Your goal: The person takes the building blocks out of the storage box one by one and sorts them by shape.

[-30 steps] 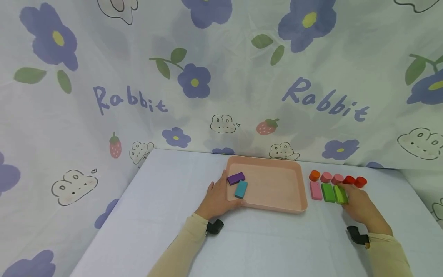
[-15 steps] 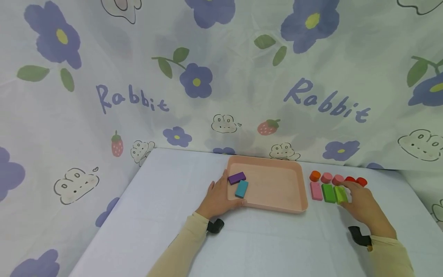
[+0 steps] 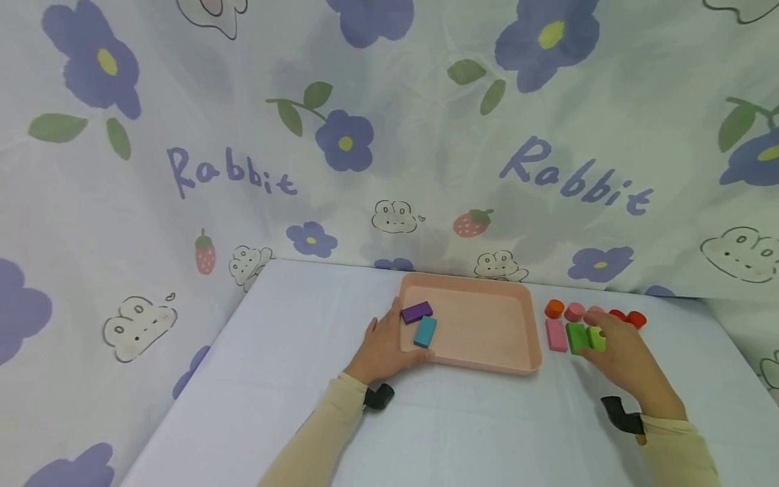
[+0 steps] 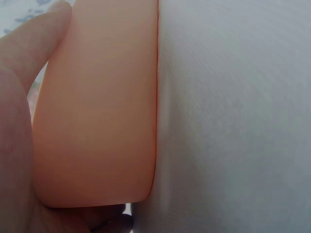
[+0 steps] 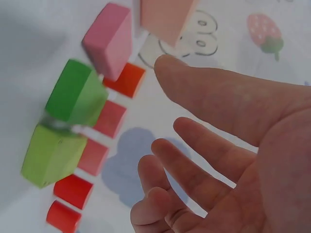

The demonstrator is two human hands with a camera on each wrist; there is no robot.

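My left hand (image 3: 380, 348) lies around the near left corner of a peach tray (image 3: 537, 341), fingers along the left side and thumb against the front wall. In the left wrist view, the thumb touches the tray's wall (image 4: 102, 107). Inside the tray's left end lie a purple block (image 3: 416, 312) and a blue block (image 3: 425, 332). Over the block row, my right hand (image 3: 627, 352) hovers with thumb and fingers spread, holding nothing. Below it are a green block (image 5: 75, 92) and a lime block (image 5: 53, 155), the latter partly covered in the head view. A pink block (image 3: 556, 335) stands left of them.
Behind the blocks runs a row of cylinders: an orange one (image 3: 554, 309), a pink one (image 3: 575, 312), another pink, and two red ones, the outermost red cylinder (image 3: 635, 319) at the right. A rabbit-print curtain (image 3: 341, 203) borders the white table (image 3: 487, 426).
My right hand has let go of the lime block, spread its fingers and shifted left toward the green block. My left hand has stayed at the tray's corner.
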